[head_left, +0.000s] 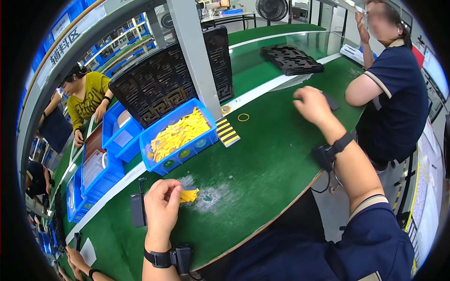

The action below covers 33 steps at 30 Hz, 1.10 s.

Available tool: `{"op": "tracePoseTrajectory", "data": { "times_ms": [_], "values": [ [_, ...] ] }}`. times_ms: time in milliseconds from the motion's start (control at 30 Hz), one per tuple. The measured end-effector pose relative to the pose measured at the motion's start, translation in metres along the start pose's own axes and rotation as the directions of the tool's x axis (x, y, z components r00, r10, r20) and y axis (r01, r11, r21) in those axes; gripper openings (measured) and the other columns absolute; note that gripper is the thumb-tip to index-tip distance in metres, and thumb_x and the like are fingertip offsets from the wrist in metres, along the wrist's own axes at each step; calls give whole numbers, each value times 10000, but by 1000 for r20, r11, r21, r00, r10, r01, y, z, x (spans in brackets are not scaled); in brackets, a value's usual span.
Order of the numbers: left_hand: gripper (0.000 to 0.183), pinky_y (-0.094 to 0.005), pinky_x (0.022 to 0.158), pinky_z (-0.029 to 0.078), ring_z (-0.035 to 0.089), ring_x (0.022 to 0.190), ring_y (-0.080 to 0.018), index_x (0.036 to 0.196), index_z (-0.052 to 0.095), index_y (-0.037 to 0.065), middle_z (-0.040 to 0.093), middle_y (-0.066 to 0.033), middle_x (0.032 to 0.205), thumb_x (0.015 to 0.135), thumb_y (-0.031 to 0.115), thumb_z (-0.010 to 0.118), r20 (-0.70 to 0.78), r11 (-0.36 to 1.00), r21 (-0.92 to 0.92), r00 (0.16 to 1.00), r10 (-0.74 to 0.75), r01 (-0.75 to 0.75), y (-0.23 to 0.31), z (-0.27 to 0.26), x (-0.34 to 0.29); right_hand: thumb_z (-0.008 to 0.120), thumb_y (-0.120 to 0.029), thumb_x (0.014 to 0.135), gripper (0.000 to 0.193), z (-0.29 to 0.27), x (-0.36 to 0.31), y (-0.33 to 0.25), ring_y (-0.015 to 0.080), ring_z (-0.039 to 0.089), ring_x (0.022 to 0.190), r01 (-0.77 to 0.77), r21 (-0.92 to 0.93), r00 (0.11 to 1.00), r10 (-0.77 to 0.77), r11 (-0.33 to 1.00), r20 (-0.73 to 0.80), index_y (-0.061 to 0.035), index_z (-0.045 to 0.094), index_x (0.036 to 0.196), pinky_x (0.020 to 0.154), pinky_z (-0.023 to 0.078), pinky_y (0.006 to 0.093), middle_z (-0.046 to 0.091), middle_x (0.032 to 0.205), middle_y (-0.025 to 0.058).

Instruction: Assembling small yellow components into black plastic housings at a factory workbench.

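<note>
My left hand is over the near part of the green table, its fingers curled and thumb pressed to them. Right behind the thumb, several small yellow strips show. Whether the fingers grip them or they lie on the table, I cannot tell. My right hand is raised toward the far right, fingers bent inward; what they hold, if anything, is hidden. Beyond the left hand stands a blue bin heaped with yellow strips. Beside that bin lies a yellow-and-black striped piece.
A metal post rises behind the bin, near upright black trays. Another black tray lies farther back. More blue bins line the left. A small black device is by my left hand. One person sits at right, another works at left.
</note>
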State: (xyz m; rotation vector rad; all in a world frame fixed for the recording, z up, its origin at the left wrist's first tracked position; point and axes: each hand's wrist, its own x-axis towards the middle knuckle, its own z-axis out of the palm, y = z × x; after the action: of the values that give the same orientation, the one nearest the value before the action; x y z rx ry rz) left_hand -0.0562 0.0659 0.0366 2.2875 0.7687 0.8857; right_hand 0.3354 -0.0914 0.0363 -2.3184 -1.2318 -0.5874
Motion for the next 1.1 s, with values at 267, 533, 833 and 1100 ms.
{"op": "tracePoseTrajectory", "data": {
  "times_ms": [267,533,833,1100],
  "values": [
    [58,-252,548,438,555,590,-139,828,637,3,596,-74,716,783,34,618,52,998,-48,997,49,-46,11,5,-1,672,-287,762,362,-6,-10,114,353,593,933,-347,-335,910,401,876,108,-1,615,978,839,464,420,630,965,199],
    [53,-248,539,444,561,581,-137,817,648,9,602,-76,709,774,33,630,72,996,-59,995,67,-63,16,6,-2,673,-243,662,357,-12,-5,103,341,616,875,-339,-282,920,379,898,100,5,645,917,803,483,408,646,897,194],
    [92,-234,573,455,573,620,-118,870,659,13,609,-63,732,789,52,639,150,978,-206,989,-9,40,15,11,-15,684,-83,771,391,-28,-32,-74,159,594,892,-554,789,764,-213,266,609,1,559,1132,816,497,288,623,988,109],
    [449,-320,812,462,548,1001,-187,1199,482,15,558,-88,1108,868,290,609,239,573,-773,962,-132,271,30,29,-24,624,-126,854,296,-11,-68,-191,128,587,876,-837,493,483,-745,-237,461,9,530,1100,809,467,253,605,1006,75]
  ]
}}
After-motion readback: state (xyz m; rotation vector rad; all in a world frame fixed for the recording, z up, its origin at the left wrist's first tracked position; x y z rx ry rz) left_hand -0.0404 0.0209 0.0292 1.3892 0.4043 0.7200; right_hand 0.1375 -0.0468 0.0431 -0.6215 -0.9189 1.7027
